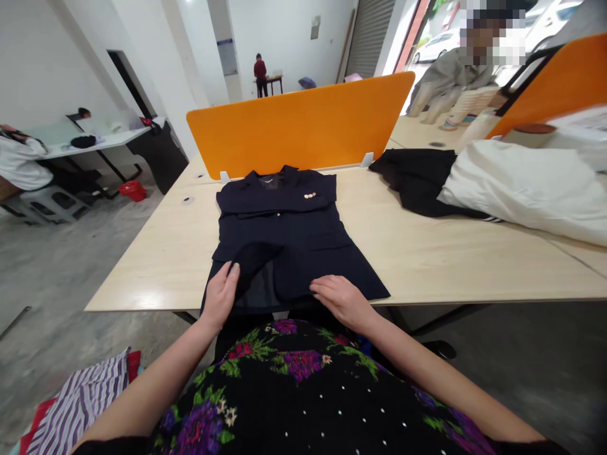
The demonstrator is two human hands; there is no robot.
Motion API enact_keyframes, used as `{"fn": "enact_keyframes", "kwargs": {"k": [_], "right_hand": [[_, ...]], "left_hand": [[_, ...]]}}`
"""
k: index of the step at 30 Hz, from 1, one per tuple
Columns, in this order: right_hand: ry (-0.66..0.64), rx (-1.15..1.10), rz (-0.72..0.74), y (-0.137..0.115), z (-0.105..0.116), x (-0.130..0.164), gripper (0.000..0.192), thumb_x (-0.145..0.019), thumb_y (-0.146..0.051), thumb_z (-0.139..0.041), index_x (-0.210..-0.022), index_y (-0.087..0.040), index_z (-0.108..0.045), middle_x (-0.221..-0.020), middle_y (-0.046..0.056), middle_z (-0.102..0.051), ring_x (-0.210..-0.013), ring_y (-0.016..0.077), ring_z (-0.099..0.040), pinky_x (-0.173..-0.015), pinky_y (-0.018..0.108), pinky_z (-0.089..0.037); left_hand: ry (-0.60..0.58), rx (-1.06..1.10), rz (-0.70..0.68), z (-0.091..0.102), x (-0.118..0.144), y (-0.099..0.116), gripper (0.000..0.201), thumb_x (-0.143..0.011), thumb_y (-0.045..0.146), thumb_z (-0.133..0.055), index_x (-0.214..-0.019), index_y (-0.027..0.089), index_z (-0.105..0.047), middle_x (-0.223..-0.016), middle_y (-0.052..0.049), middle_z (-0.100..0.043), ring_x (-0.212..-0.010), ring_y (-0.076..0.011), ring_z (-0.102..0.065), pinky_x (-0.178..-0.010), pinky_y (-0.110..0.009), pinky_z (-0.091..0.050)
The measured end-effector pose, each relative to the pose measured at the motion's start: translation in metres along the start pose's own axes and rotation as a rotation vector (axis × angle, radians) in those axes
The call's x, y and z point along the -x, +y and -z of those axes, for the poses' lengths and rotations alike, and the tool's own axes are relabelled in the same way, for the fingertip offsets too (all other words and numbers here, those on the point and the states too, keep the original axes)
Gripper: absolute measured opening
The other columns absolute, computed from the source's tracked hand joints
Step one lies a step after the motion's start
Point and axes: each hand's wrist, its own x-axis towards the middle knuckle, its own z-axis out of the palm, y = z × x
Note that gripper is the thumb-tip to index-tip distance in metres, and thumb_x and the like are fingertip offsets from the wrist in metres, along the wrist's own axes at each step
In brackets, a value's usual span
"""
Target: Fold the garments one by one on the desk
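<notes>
From the head camera, a dark navy jacket (284,234) lies flat on a pale wooden table (427,253), collar toward the orange divider panel (298,123) and hem at the near edge of the table, right in front of the person. Small gold buttons show on a sleeve folded across its chest. The left hand (220,296) rests at the lower left corner of the jacket, fingers together and pinching a turned-back flap of the dark cloth. The right hand (341,298) lies palm down on the hem at the lower right, fingers stretched out and slightly apart, pressing the fabric flat and gripping nothing.

To the right on the same table, a crumpled black garment (412,180) lies beside a white garment (521,186), the two touching. A striped cloth (80,404) sits low at the left, near the floor. Beyond the divider another person in a grey top (450,76) bends over a neighbouring table, and a person in red (260,72) stands far back in the room by a small table.
</notes>
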Motion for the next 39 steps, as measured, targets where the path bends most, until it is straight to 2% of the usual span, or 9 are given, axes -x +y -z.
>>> {"fn": "enact_keyframes", "kwargs": {"k": [6, 11, 15, 18, 24, 29, 34, 37, 39], "right_hand": [[-0.036, 0.053, 0.065, -0.001, 0.0, 0.006, 0.031, -0.097, -0.022, -0.039, -0.109, -0.02, -0.068, -0.113, 0.011, -0.068, -0.108, 0.023, -0.058, -0.087, 0.04, -0.047], [-0.049, -0.021, 0.036, -0.003, 0.005, 0.008, 0.029, -0.096, -0.028, -0.044, -0.111, -0.02, -0.067, -0.116, 0.012, -0.067, -0.11, 0.0243, -0.058, -0.089, 0.043, -0.048], [-0.025, -0.144, -0.048, -0.004, 0.005, -0.004, 0.03, -0.096, -0.031, -0.045, -0.117, -0.024, -0.064, -0.114, 0.01, -0.068, -0.108, 0.0213, -0.061, -0.09, 0.039, -0.05], [-0.018, -0.065, -0.067, -0.007, -0.003, -0.026, 0.032, -0.093, -0.025, -0.047, -0.121, -0.023, -0.061, -0.121, 0.01, -0.065, -0.11, 0.0219, -0.06, -0.093, 0.039, -0.05], [-0.183, 0.232, -0.032, -0.011, -0.022, -0.068, 0.034, -0.087, -0.009, -0.046, -0.113, -0.021, -0.064, -0.125, 0.011, -0.061, -0.093, 0.021, -0.062, -0.078, 0.034, -0.05], [-0.249, 0.375, 0.042, -0.009, -0.027, -0.076, 0.023, -0.088, -0.009, -0.048, -0.098, -0.02, -0.066, -0.119, 0.01, -0.065, -0.082, 0.0199, -0.059, -0.069, 0.033, -0.042], [-0.211, 0.398, 0.044, -0.005, -0.023, -0.072, 0.027, -0.088, -0.009, -0.047, -0.103, -0.021, -0.065, -0.122, 0.007, -0.064, -0.084, 0.0206, -0.057, -0.07, 0.035, -0.04], [-0.087, 0.458, -0.121, 0.01, -0.008, -0.056, 0.029, -0.092, -0.013, -0.043, -0.111, -0.021, -0.063, -0.124, 0.008, -0.063, -0.09, 0.0223, -0.058, -0.074, 0.037, -0.04], [-0.014, 0.553, -0.349, 0.024, 0.006, -0.038, 0.027, -0.094, -0.021, -0.042, -0.11, -0.018, -0.063, -0.115, 0.012, -0.066, -0.089, 0.0251, -0.059, -0.073, 0.038, -0.041]], "left_hand": [[-0.381, -0.566, -0.57, -0.047, 0.023, -0.004, 0.042, -0.097, 0.036, -0.041, -0.131, 0.015, -0.052, -0.144, -0.014, -0.048, -0.136, -0.0281, -0.039, -0.109, -0.05, -0.035], [-0.403, -0.76, -0.689, -0.05, 0.032, -0.013, 0.053, -0.092, 0.042, -0.05, -0.138, 0.015, -0.045, -0.148, -0.018, -0.04, -0.137, -0.0308, -0.037, -0.108, -0.05, -0.035], [-0.447, -0.773, -0.759, -0.036, 0.033, -0.015, 0.053, -0.089, 0.013, -0.047, -0.142, 0.019, -0.039, -0.147, -0.015, -0.042, -0.135, -0.0273, -0.04, -0.106, -0.044, -0.037], [-0.44, -0.826, -0.803, -0.031, 0.035, -0.012, 0.057, -0.085, 0.003, -0.041, -0.139, 0.02, -0.041, -0.144, -0.014, -0.046, -0.128, -0.0276, -0.046, -0.099, -0.043, -0.041], [-0.404, -0.79, -0.984, -0.028, 0.035, -0.009, 0.03, -0.093, 0.01, -0.038, -0.117, 0.015, -0.055, -0.094, -0.01, -0.062, -0.086, -0.0204, -0.057, -0.074, -0.034, -0.047], [-0.394, -0.741, -0.983, -0.027, 0.034, -0.012, 0.025, -0.094, 0.011, -0.038, -0.109, 0.017, -0.057, -0.08, -0.005, -0.055, -0.075, -0.0181, -0.051, -0.067, -0.032, -0.045], [-0.446, -0.684, -0.913, -0.009, 0.035, -0.013, 0.03, -0.092, 0.015, -0.044, -0.12, 0.019, -0.055, -0.097, -0.009, -0.062, -0.096, -0.0208, -0.055, -0.082, -0.036, -0.047], [-0.378, -0.626, -0.823, 0.018, 0.04, -0.024, 0.035, -0.092, 0.033, -0.051, -0.124, 0.02, -0.054, -0.113, -0.011, -0.063, -0.112, -0.0249, -0.054, -0.094, -0.043, -0.044], [-0.197, -0.591, -0.675, 0.036, 0.043, -0.039, 0.035, -0.093, 0.039, -0.048, -0.122, 0.023, -0.054, -0.115, -0.01, -0.063, -0.111, -0.025, -0.056, -0.093, -0.042, -0.046]]}}
